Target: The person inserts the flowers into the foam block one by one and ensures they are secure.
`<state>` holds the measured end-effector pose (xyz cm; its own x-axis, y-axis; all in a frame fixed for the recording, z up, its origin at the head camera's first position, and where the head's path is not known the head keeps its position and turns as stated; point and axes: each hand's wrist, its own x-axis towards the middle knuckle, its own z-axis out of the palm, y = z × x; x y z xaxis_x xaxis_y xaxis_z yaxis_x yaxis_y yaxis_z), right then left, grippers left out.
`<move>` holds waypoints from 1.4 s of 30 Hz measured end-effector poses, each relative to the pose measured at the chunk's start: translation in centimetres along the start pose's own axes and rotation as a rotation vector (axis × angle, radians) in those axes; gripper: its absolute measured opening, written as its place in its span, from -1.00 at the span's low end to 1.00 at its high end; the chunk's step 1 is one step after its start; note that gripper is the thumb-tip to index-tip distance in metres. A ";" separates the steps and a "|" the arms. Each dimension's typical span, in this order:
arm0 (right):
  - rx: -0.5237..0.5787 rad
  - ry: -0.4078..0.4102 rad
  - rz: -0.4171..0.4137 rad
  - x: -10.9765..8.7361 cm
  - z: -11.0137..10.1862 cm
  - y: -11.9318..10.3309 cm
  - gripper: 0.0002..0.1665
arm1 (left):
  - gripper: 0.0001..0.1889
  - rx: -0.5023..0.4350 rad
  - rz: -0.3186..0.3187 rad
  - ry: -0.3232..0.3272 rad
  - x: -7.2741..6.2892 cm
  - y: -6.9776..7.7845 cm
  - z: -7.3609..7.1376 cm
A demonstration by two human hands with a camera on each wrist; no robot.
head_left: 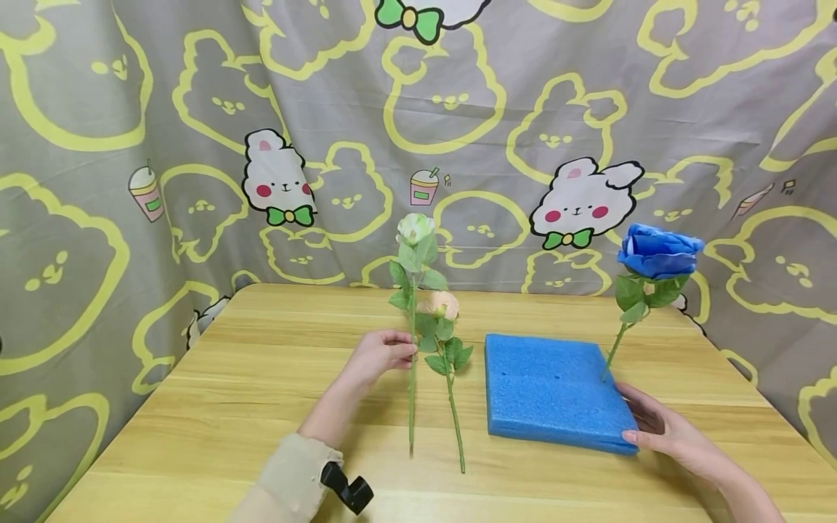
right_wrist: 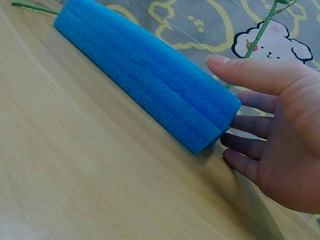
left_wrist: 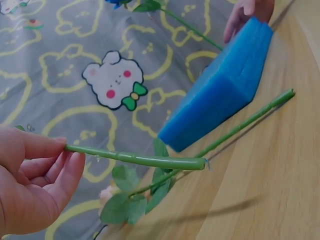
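My left hand [head_left: 379, 357] pinches the green stem [left_wrist: 150, 160] of an artificial white-green flower [head_left: 415, 229] between thumb and fingers, bloom up and cut end down. Just right of it, a peach artificial flower [head_left: 443, 306] lies on the table, its stem towards me. A thick blue foam block [head_left: 552, 388] rests flat farther right. Upright in its right side stands a blue artificial rose [head_left: 659, 253], stem sunk into the foam. My right hand [head_left: 673, 436] is at the block's near right corner, with extended fingers [right_wrist: 250, 125] along its side and the thumb over its edge.
The wooden table [head_left: 216, 407] reaches back to a grey curtain [head_left: 353, 109] printed with yellow outlines and white rabbits. A black strap mount [head_left: 346, 488] sits on my left sleeve [head_left: 290, 472]. Small holes mark the foam's top.
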<state>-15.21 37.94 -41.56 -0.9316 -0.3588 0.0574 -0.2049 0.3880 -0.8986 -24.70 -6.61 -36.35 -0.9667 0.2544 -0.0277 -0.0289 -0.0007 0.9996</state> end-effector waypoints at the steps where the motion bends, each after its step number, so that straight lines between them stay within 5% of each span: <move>1: -0.001 0.000 -0.003 0.0 0.0 0.0 -0.23 | -0.80 -0.002 0.005 0.001 0.0 0.1 0.2; 14: -0.022 0.006 -0.012 -0.1 0.0 0.0 -0.24 | -0.80 0.003 0.039 -0.010 0.2 0.9 1.6; 26: -0.033 0.020 -0.008 -0.2 -0.1 0.0 -0.25 | -0.82 -0.002 0.133 -0.018 1.0 1.8 3.7; 36: -0.043 0.008 -0.074 -0.1 -0.1 0.6 -0.27 | -0.87 0.071 0.201 -0.031 1.7 2.7 5.8; 42: -0.046 0.016 -0.036 -0.1 0.0 0.2 -0.26 | -0.84 0.108 0.245 -0.062 2.0 3.7 7.1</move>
<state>-15.13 38.08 -41.76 -0.9280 -0.3596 0.0972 -0.2519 0.4136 -0.8749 -24.97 0.82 -32.64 -0.9238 0.3185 0.2123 0.2346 0.0329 0.9715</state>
